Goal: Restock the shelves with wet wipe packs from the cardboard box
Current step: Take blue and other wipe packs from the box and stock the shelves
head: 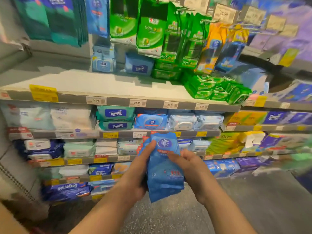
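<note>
Both hands are on it: your left hand [136,173] grips the blue wipe packs [164,168] low in mid-frame, right hand [187,166] pinching their face, so square the stack before sliding it onto the shelf [118,88] at mid-left.

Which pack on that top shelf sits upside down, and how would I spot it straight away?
Start at the top shelf, under the hanging green packs. At the back stands a light blue pack between a pale stacked pack and green stacks. Its dark blue label reads upside down, unlike its neighbours.
</note>
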Demonstrator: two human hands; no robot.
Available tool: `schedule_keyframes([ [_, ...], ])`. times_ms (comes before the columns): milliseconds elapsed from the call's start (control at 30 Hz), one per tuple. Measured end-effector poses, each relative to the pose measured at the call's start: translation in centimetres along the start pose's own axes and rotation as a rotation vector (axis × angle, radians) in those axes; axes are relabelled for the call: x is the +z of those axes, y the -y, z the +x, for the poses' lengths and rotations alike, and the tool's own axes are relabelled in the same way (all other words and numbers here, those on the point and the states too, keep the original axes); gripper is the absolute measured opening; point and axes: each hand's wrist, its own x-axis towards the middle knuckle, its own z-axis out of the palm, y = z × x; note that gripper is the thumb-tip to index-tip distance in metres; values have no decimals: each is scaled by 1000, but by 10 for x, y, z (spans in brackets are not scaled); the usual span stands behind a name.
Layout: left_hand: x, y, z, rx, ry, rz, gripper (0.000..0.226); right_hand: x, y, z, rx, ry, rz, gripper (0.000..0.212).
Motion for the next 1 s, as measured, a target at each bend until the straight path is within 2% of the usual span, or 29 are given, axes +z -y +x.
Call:
schedule_keyframes([
  [100, -2, -32, 29, 37, 9, -34, 67, 9, 21, 40, -38, -18, 19, 68],
  [167, -6, -55, 45, 54, 17, -55, 63, 19, 36, 64, -76, -16, 7, 76],
  [333, -24, -109, 71, 140, -26, -29, 64, 44, 62, 120, -126, 22, 22, 54],
  [433, -37, -131, 74, 158, -51, -38, 65, 61, 74, 141, -118, 90, 38, 30],
  [533, -53, -152, 75, 194, -95, -60, 75, 77, 81, 160, -114, 168, 31, 40],
  [633, -62, -177, 72, 266, -152, -31, 64, 97, 91, 182, -128, 241, -79, 56],
  [700, -66, -192, 68, 308, -206, -31, 63, 109, 101, 196, -132, 303, -97, 45],
  [800, -71, -210, 63, 405, -278, -22, 74, 123, 116, 215, -148, 407, -102, 26],
  [933, -70, -236, 51, 526, -371, -35, 66, 149, 137, 231, -208, 511, -122, 52],
  [1000, -70, -247, 47, 560, -410, -31, 72, 158, 147, 241, -216, 559, -104, 52],
])
